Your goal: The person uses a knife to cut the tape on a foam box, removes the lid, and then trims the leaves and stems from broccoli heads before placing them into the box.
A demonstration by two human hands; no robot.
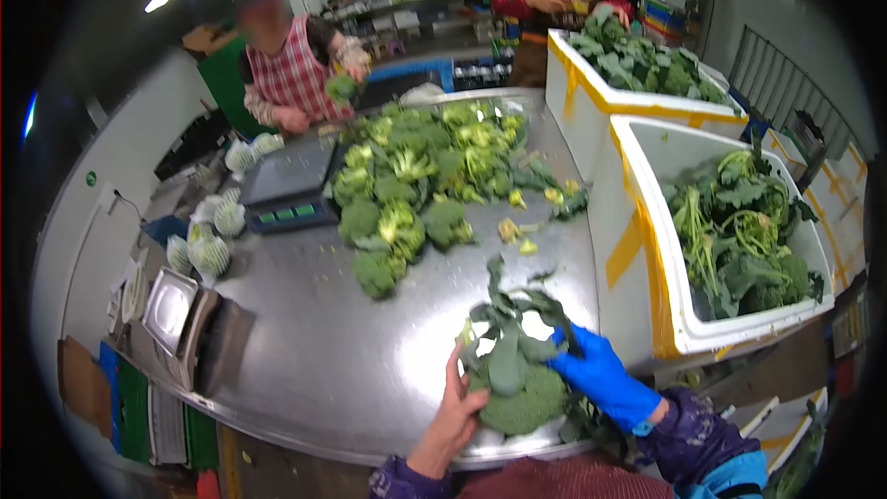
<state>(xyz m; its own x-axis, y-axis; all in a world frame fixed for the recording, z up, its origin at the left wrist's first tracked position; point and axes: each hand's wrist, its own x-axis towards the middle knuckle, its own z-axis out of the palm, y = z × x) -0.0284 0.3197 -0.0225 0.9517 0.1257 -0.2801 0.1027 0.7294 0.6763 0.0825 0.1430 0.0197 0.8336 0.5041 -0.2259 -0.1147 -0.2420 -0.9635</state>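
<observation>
A broccoli head (pixel 523 399) with long dark leaves (pixel 508 360) is at the near edge of the steel table, its crown toward me. My left hand (pixel 453 408) is bare and closed around its left side, the thumb on the crown. In a blue glove, my right hand (pixel 605 377) has its fingers curled on the leaves at the right side. The stalk is mostly hidden by leaves. More loose leaves (pixel 587 420) hang below the glove.
Trimmed broccoli (pixel 397 166) is heaped mid-table, with scraps (pixel 513 229) beside it. A scale (pixel 291 180) and net-wrapped heads (pixel 208 254) lie left. Foam boxes of leafy broccoli (pixel 647 249) stand right. Two people (pixel 296 69) work across the table; one holds broccoli.
</observation>
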